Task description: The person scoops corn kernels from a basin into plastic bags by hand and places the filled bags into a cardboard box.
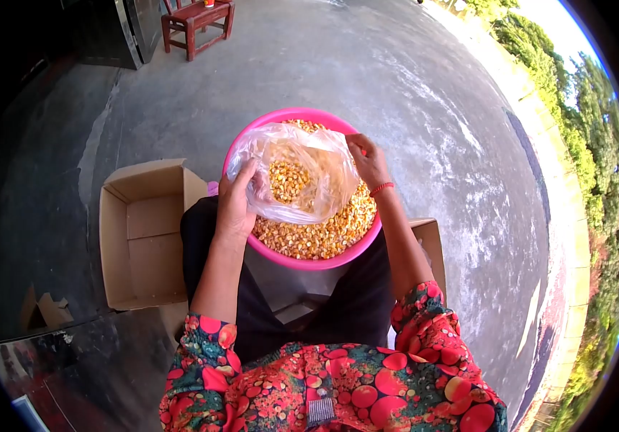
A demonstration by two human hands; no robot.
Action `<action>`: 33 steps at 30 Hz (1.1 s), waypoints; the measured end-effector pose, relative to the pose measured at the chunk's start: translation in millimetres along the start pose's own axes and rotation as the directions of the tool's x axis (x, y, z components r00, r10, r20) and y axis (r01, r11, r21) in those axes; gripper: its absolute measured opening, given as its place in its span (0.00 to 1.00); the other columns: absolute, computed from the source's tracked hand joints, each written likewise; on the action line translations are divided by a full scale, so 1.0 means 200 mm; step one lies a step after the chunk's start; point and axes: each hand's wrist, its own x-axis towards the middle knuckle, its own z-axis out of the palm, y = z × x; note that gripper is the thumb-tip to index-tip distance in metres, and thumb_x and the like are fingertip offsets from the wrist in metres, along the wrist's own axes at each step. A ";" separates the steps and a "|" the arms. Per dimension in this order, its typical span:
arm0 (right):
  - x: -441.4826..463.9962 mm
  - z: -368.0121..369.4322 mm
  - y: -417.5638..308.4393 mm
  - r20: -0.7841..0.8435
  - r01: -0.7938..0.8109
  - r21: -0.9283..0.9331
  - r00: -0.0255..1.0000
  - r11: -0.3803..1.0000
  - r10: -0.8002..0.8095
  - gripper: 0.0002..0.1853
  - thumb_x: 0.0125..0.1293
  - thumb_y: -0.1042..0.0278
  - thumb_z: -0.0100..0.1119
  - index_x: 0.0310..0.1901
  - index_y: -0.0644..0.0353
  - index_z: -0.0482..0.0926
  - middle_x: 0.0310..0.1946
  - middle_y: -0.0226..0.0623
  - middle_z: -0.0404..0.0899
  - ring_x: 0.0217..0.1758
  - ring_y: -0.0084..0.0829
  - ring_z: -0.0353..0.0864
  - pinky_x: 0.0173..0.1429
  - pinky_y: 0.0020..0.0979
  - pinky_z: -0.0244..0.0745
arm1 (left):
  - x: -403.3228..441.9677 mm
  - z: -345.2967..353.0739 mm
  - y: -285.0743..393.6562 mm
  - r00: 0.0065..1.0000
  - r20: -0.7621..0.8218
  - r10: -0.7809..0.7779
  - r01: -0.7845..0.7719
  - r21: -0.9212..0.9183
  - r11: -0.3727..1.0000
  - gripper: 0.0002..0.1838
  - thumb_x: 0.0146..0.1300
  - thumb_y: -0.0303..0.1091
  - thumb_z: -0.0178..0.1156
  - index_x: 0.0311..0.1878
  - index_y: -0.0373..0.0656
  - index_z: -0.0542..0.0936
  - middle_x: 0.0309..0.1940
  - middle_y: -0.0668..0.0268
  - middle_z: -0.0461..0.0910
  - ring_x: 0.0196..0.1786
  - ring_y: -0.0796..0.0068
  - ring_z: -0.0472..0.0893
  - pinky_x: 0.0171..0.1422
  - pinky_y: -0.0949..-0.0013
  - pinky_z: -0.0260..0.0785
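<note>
A clear plastic bag is held spread open above a pink basin full of corn kernels. Some kernels show through the mouth of the bag; whether they lie inside it or beneath it I cannot tell. My left hand grips the bag's left edge, thumb up against the plastic. On the far right of the bag, my right hand pinches its rim between curled fingers. A red bracelet circles my right wrist.
An open cardboard box stands left of my knees, and another box shows partly at my right. Farther off on the concrete floor is a red wooden chair with a small red cup on it. Greenery lines the right side.
</note>
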 end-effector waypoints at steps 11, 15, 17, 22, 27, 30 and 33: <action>-0.20 0.12 0.20 0.248 0.273 -0.117 0.939 0.955 -0.238 0.13 0.56 0.61 0.56 0.41 0.56 0.78 0.38 0.38 0.78 0.46 0.40 0.75 0.53 0.36 0.69 | -0.01 0.03 0.01 0.999 -0.041 -0.001 0.002 0.027 1.000 0.06 0.59 0.35 0.58 0.37 0.45 0.74 0.23 0.73 0.69 0.25 0.83 0.71 0.19 0.75 0.68; -0.23 0.08 0.02 0.323 0.124 -0.305 0.946 0.944 -0.020 0.11 0.59 0.61 0.54 0.38 0.57 0.79 0.36 0.38 0.80 0.40 0.42 0.78 0.46 0.34 0.74 | -0.02 0.02 0.01 1.000 -0.016 0.005 -0.005 0.018 1.000 0.06 0.60 0.35 0.57 0.37 0.45 0.74 0.22 0.73 0.69 0.24 0.82 0.71 0.19 0.75 0.68; -0.22 0.08 0.10 0.472 0.338 -0.477 0.877 0.811 -0.088 0.13 0.66 0.64 0.51 0.42 0.65 0.77 0.36 0.31 0.80 0.40 0.25 0.78 0.43 0.27 0.73 | -0.01 0.02 0.01 1.000 -0.005 0.008 -0.008 0.014 1.000 0.07 0.60 0.35 0.57 0.37 0.45 0.73 0.22 0.72 0.69 0.24 0.82 0.71 0.19 0.75 0.68; -0.20 0.13 0.14 0.143 -0.268 0.482 0.964 0.834 0.226 0.13 0.67 0.59 0.48 0.33 0.59 0.75 0.24 0.27 0.75 0.25 0.22 0.73 0.30 0.23 0.69 | -0.02 0.02 0.02 1.000 0.021 0.005 -0.005 -0.004 1.000 0.07 0.60 0.36 0.57 0.38 0.45 0.73 0.22 0.72 0.70 0.22 0.81 0.72 0.19 0.74 0.67; -0.09 0.03 0.00 0.148 -0.377 0.823 0.865 0.426 0.480 0.14 0.69 0.59 0.47 0.26 0.52 0.67 0.15 0.19 0.56 0.16 0.14 0.52 0.18 0.19 0.48 | -0.01 0.01 0.01 1.000 0.018 -0.002 0.002 0.002 1.000 0.07 0.60 0.36 0.57 0.38 0.45 0.73 0.22 0.72 0.69 0.23 0.82 0.71 0.20 0.75 0.67; -0.02 -0.07 -0.21 0.204 -0.312 0.915 0.905 0.257 0.372 0.14 0.69 0.57 0.47 0.27 0.52 0.67 0.15 0.19 0.55 0.16 0.14 0.51 0.18 0.19 0.47 | -0.01 0.01 0.01 1.000 0.017 0.000 0.000 0.011 1.000 0.07 0.60 0.36 0.57 0.39 0.45 0.73 0.21 0.72 0.69 0.23 0.82 0.71 0.20 0.75 0.67; 0.02 -0.09 -0.46 0.213 -0.261 0.924 0.959 0.280 0.189 0.13 0.69 0.57 0.47 0.27 0.53 0.68 0.15 0.19 0.54 0.16 0.14 0.51 0.19 0.18 0.47 | -0.01 0.01 0.00 1.000 0.026 0.003 -0.004 0.022 1.000 0.07 0.60 0.35 0.57 0.39 0.45 0.73 0.22 0.73 0.68 0.23 0.82 0.71 0.20 0.75 0.68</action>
